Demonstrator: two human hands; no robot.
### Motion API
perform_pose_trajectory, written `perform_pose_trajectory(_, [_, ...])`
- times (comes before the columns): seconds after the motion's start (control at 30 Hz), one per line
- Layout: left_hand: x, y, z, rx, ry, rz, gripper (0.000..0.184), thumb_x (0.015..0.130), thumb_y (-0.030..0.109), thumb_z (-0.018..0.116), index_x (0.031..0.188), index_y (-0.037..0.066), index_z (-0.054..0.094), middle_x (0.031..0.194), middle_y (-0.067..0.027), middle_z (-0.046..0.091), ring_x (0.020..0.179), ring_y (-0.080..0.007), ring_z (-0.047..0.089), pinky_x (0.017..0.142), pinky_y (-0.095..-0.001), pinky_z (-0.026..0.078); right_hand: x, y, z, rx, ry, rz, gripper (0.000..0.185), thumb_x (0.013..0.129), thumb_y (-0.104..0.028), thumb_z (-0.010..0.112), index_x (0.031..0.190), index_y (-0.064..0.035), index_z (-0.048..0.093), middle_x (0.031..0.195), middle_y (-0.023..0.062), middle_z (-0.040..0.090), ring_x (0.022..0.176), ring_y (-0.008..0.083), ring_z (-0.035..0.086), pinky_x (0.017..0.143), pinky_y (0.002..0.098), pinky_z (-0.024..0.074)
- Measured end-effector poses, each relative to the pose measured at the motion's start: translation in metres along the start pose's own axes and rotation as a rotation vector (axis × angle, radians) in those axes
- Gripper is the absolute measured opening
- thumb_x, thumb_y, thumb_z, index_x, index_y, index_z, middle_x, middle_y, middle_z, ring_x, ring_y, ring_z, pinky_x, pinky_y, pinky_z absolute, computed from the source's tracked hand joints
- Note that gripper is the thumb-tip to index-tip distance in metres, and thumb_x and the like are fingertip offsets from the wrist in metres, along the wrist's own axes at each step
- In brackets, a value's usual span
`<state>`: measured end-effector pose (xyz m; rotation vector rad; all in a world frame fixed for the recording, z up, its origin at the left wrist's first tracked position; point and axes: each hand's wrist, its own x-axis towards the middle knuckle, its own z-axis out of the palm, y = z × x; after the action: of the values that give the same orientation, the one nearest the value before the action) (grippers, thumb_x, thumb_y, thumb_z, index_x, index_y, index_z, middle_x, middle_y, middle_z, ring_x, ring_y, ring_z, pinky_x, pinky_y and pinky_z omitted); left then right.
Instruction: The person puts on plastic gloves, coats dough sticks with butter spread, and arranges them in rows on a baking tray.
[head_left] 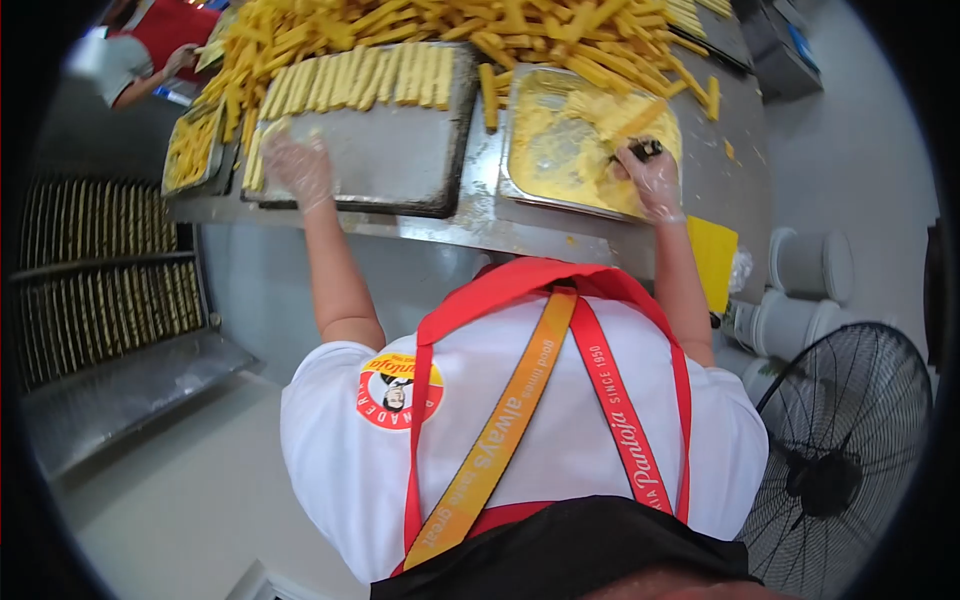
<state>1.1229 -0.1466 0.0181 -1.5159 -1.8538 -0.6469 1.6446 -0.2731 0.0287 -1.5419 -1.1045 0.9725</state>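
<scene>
My left hand [298,168], in a clear plastic glove, is over the left end of a metal baking tray [390,160]. Its slightly blurred fingers look spread, beside a pale coated bread stick [255,165] at the tray's left edge. A row of coated sticks [360,78] lies along the tray's far side. My right hand [655,180], also gloved, grips the dark handle of a spatula [648,148]. It is above the right side of a metal pan [580,203] holding yellow spread [545,150]. The spatula's blade is hard to tell from the yellow around it.
Loose yellow bread sticks [570,25] are heaped at the back of the steel table [735,190]. A smaller tray of sticks [192,150] stands left. Beyond it is another person's hand [182,60]. A loaded rack [105,270], white buckets [810,265] and a fan [840,430] flank me.
</scene>
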Motion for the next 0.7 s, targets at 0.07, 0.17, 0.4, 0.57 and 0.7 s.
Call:
perform_pose_trajectory(0.07, [0.0,0.081,-0.013,-0.321,0.026,0.225,0.056,0.077,0.025,0.077,0.123,0.004,0.053,0.116,-0.0144,0.057,0.103,-0.0327,0.057,0.089,-0.0499,0.047,-0.007,-0.004,-0.003,-0.312,0.087,-0.268,0.015,0.085,-0.014,0.072,0.087,-0.0015,0.065,0.074,0.0051,0.065,0.066,0.0118,0.061,0.06,0.029,0.0477])
perform_pose_trajectory(0.17, [0.009,0.223,-0.097,-0.925,-0.371,0.352,0.045,0.074,0.013,0.073,0.117,0.01,0.06,0.103,-0.0159,0.066,0.093,-0.0327,0.064,0.083,-0.0411,0.051,-0.031,-0.02,0.002,-0.246,-0.159,-0.208,0.013,0.085,-0.015,0.071,0.088,-0.0035,0.066,0.072,0.0078,0.063,0.064,0.0152,0.058,0.059,0.0321,0.0466])
perform_pose_trajectory(0.4, [-0.014,0.429,-0.122,-0.948,-0.647,0.764,0.033,0.08,0.024,0.067,0.11,0.009,0.064,0.1,-0.0165,0.071,0.095,-0.0335,0.068,0.081,-0.0449,0.054,-0.011,-0.005,-0.023,-0.508,0.049,-0.418,0.014,0.082,-0.015,0.067,0.085,-0.0033,0.061,0.075,0.0194,0.062,0.07,0.0352,0.061,0.065,0.0435,0.0484])
perform_pose_trajectory(0.57, [-0.047,0.519,-0.038,-0.703,-0.654,0.795,0.037,0.082,0.019,0.063,0.117,0.008,0.061,0.095,-0.0153,0.072,0.093,-0.0353,0.07,0.075,-0.0464,0.057,-0.019,-0.01,-0.028,-0.385,-0.199,-0.27,0.02,0.082,-0.019,0.071,0.088,-0.0022,0.064,0.078,0.0194,0.064,0.068,0.0352,0.062,0.064,0.041,0.0502])
perform_pose_trajectory(0.7, [-0.015,0.482,-0.089,-0.665,-0.927,0.648,0.049,0.086,0.022,0.062,0.133,0.01,0.054,0.096,-0.0166,0.072,0.093,-0.0344,0.07,0.08,-0.0446,0.056,0.005,0.005,-0.043,-0.468,0.056,-0.35,0.019,0.084,-0.017,0.074,0.091,-0.0014,0.066,0.073,0.0113,0.065,0.064,0.0217,0.064,0.062,0.0351,0.0512])
